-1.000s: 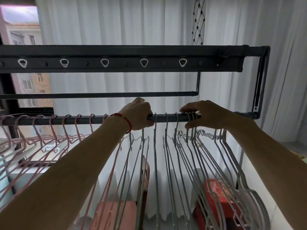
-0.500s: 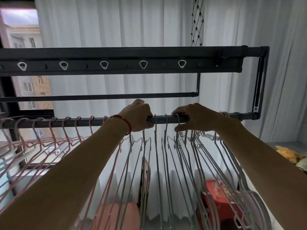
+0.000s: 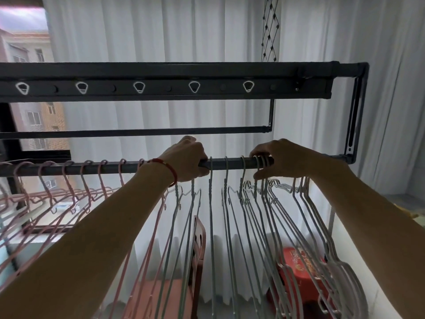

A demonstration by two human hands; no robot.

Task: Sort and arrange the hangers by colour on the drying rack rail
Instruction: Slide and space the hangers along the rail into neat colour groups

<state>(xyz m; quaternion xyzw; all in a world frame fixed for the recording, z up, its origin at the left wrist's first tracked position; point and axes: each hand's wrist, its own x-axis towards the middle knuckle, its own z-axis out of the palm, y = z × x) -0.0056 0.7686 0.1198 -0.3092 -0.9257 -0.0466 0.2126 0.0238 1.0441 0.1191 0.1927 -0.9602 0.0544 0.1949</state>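
A dark drying rack rail runs across the middle of the head view. Several pink hangers hang spaced out along its left part. Grey-green hangers hang near the centre, and a bunch of white-grey hangers crowds the right part. My left hand, with a red string on the wrist, grips the rail over some hooks just right of the pink group. My right hand pinches a few grey hanger hooks on the rail, thumb below and fingers on top.
The rack's upper bar with white-rimmed holes and a thin rear rod lie above the rail. White curtains hang behind. A window is at the left. Below stand a reddish chair and a red stool.
My right hand has slid left along the rail, bringing grey hanger hooks with it, then shifted slightly back right. The left hand has stayed where it was.
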